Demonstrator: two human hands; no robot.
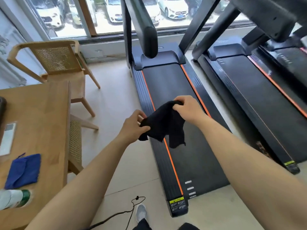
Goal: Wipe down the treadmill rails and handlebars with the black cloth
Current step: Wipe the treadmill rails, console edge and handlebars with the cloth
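Both hands hold the black cloth (164,123) stretched in the air above the rear of the nearest treadmill. My left hand (132,126) pinches its lower left corner. My right hand (186,107) grips its upper right edge, and the loose ends hang down. The treadmill's left side rail (144,97), dark with an orange stripe, runs away from me under the cloth. Its padded left handlebar (147,35) slopes down at the top centre, and the right upright (196,22) rises beside it. Neither hand touches the treadmill.
A wooden table (43,117) at the left carries a blue cloth (25,170), a green-capped bottle (15,198) and a pale flat device (7,138). Two wooden cane chairs (56,60) stand beside it. Another treadmill (259,90) stands to the right. A black cord (129,211) lies by my shoe.
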